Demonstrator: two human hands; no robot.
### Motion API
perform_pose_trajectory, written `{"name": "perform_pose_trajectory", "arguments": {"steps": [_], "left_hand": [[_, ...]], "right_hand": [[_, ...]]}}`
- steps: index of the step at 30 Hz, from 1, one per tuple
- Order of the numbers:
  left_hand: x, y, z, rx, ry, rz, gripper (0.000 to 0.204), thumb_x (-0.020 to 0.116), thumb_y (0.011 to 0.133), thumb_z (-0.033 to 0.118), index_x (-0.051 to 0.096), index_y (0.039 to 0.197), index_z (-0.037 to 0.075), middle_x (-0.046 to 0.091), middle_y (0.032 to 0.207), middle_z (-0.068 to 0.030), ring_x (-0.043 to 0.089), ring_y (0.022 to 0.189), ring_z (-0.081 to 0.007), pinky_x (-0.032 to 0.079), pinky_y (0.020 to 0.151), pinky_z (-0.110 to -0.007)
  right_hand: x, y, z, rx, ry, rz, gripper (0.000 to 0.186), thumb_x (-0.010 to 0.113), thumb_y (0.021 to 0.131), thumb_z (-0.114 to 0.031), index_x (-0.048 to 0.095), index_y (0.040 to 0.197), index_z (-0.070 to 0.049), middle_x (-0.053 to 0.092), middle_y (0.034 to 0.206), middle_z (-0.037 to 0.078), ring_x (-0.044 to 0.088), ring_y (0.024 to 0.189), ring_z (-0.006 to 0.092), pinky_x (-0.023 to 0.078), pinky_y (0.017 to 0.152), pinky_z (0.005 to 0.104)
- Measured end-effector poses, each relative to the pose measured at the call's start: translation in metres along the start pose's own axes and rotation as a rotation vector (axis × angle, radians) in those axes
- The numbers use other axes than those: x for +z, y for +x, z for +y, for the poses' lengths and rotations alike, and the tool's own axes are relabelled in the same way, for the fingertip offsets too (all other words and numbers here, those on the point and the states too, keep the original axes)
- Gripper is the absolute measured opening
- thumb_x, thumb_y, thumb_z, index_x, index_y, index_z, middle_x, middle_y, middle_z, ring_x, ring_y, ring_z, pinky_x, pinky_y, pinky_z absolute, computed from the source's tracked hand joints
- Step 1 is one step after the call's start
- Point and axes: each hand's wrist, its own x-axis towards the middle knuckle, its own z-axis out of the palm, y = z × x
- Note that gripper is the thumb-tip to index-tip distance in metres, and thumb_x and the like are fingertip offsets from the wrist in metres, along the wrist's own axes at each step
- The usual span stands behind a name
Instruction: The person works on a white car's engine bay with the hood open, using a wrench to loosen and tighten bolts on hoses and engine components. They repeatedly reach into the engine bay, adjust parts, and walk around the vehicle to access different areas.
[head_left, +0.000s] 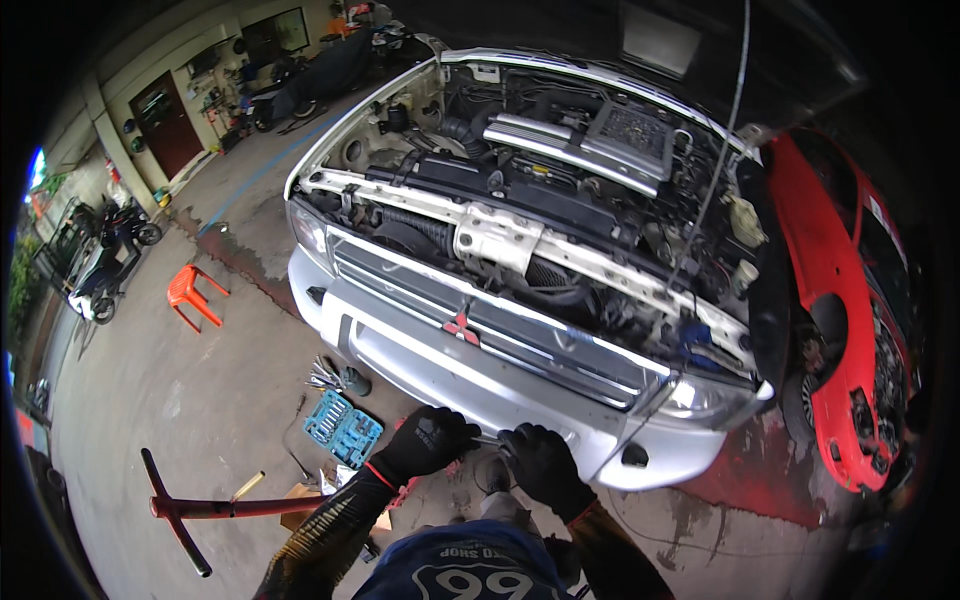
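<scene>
Orange plastic first: one stool point(192, 290) standing on the floor point(130, 385), far left. Along we go, one red T-shaped bar point(240, 509), then one blue tool case point(352, 440), lying open. And now two black-gloved hands: left hand point(425, 440), fingers curled, close by the silver bumper point(450, 375) of one pickup-fronted vehicle, and right hand point(545, 460), curled likewise beneath that bumper's lower edge. Gripping anything? Cannot tell. Far right, one red car point(835, 300).
</scene>
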Motion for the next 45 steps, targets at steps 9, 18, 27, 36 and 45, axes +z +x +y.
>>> {"name": "perform_pose_trajectory", "arguments": {"steps": [9, 18, 27, 36, 45], "left_hand": [[-0.038, 0.034, -0.036, -0.760, -0.196, 0.781, 0.054, 0.075, 0.088, 0.008, 0.052, 0.137, 0.003, 0.060, 0.125, -0.0151, 0.060, 0.110, -0.0277, 0.051, 0.091, -0.038], [0.000, -0.066, -0.018, -1.258, -0.179, 0.903, 0.043, 0.074, 0.092, 0.016, 0.059, 0.129, 0.001, 0.065, 0.113, -0.0121, 0.066, 0.097, -0.0224, 0.053, 0.082, -0.034], [0.019, -0.017, -0.077, -1.159, -0.346, 0.734, 0.034, 0.069, 0.093, 0.012, 0.061, 0.124, -0.002, 0.066, 0.112, -0.0136, 0.067, 0.094, -0.0207, 0.054, 0.082, -0.033], [-0.005, 0.102, -0.133, -0.765, -0.279, 0.545, 0.043, 0.076, 0.086, 0.007, 0.062, 0.126, 0.004, 0.063, 0.112, -0.0125, 0.065, 0.094, -0.0232, 0.054, 0.081, -0.035], [-0.086, 0.199, -0.255, -0.573, -0.243, 0.649, 0.038, 0.072, 0.088, 0.007, 0.062, 0.124, 0.001, 0.064, 0.109, -0.0146, 0.066, 0.095, -0.0277, 0.053, 0.080, -0.037]], "right_hand": [[-0.045, 0.166, 0.154, 0.072, -0.059, 0.334, 0.022, 0.064, 0.089, -0.014, 0.065, 0.109, -0.007, 0.061, 0.099, 0.014, 0.062, 0.096, 0.0373, 0.051, 0.079, 0.0468], [-0.007, 0.266, 0.187, -0.054, -0.267, 0.180, 0.022, 0.061, 0.086, -0.016, 0.062, 0.108, -0.009, 0.059, 0.104, 0.013, 0.057, 0.100, 0.0333, 0.049, 0.082, 0.0473], [-0.006, 0.265, 0.190, -0.127, -0.241, -0.011, 0.037, 0.064, 0.085, -0.027, 0.064, 0.117, -0.009, 0.061, 0.112, 0.009, 0.053, 0.108, 0.0291, 0.046, 0.093, 0.0448], [-0.022, 0.259, 0.190, -0.204, -0.268, 0.027, 0.041, 0.064, 0.084, -0.022, 0.062, 0.123, -0.008, 0.062, 0.114, 0.008, 0.055, 0.109, 0.0288, 0.052, 0.090, 0.0413], [-0.087, 0.372, 0.296, 0.163, -0.117, 0.499, 0.044, 0.071, 0.090, -0.028, 0.062, 0.126, -0.004, 0.060, 0.124, 0.017, 0.054, 0.116, 0.0392, 0.042, 0.102, 0.0518]]}}
